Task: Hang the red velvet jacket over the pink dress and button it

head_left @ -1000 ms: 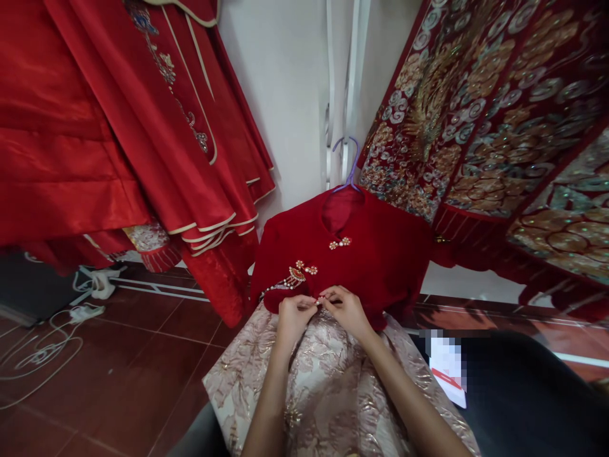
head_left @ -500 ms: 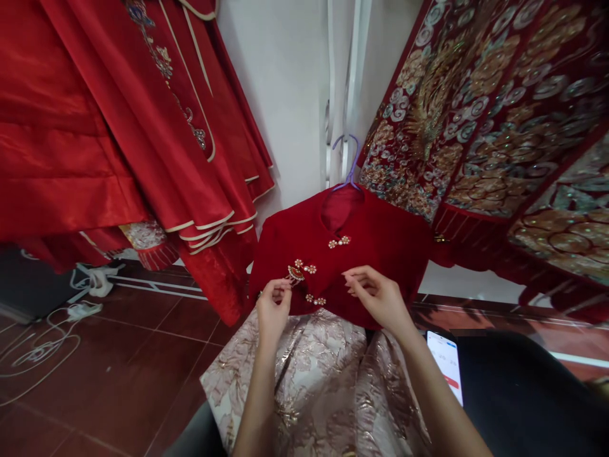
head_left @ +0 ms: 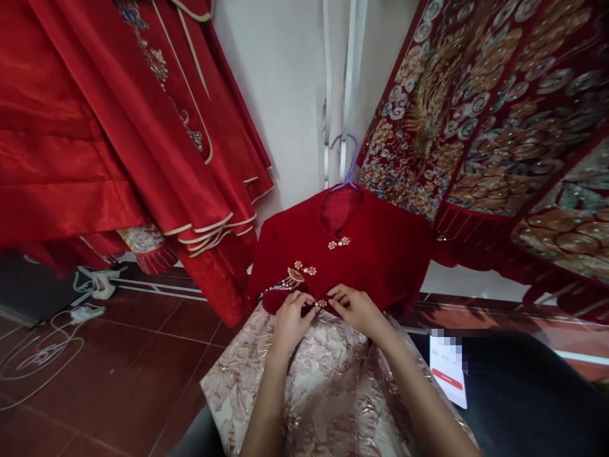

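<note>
A red velvet jacket (head_left: 380,254) hangs on a purple hanger (head_left: 351,174) in front of me. Flower-shaped clasps with pearls (head_left: 339,243) run down its front opening. My left hand (head_left: 292,317) is closed at the left end of the lowest flower clasp (head_left: 320,304), thumb and index finger pinched on it. At its other end, my right hand (head_left: 359,311) has thumb and fingertips drawn together; the fingers partly cover the grip. A fan-shaped beaded ornament (head_left: 295,275) lies on the jacket just above my left hand. Below the jacket spreads a pale floral brocade skirt (head_left: 328,381).
Red satin garments (head_left: 190,158) hang at left, a sequined embroidered garment (head_left: 495,127) at right. A phone (head_left: 447,374) lies on a black surface (head_left: 518,393) by my right forearm. White cables (head_left: 42,355) trail across the tiled floor at left.
Both hands have moved down and toward each other onto the lowest clasp. My left hand has let go of the fan ornament's dangling beads, which now lie along the jacket.
</note>
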The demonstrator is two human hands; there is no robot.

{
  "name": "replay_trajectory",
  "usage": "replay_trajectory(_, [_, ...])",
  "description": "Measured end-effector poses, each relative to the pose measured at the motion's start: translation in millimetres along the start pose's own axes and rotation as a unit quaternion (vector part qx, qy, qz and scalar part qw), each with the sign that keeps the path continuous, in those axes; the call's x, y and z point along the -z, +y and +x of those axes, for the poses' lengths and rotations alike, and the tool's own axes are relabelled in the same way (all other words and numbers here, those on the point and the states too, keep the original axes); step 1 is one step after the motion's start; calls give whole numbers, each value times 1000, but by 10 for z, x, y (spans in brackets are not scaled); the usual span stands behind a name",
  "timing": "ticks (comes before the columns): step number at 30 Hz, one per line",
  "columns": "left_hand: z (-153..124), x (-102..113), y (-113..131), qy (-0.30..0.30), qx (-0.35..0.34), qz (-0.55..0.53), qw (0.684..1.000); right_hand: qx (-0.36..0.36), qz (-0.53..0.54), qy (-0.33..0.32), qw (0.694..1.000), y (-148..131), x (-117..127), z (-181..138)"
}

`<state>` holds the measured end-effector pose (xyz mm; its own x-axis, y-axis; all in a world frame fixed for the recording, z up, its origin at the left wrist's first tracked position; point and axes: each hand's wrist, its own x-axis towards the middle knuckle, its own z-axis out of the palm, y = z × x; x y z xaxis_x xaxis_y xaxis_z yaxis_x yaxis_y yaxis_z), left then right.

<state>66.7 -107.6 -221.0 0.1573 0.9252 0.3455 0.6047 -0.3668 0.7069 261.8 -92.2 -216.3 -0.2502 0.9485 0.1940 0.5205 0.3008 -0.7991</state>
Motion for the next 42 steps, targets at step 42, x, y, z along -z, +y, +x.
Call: replay_trajectory(42, [465, -44, 229, 143, 260, -573, 764, -16, 161, -228, 960, -191, 482, -151])
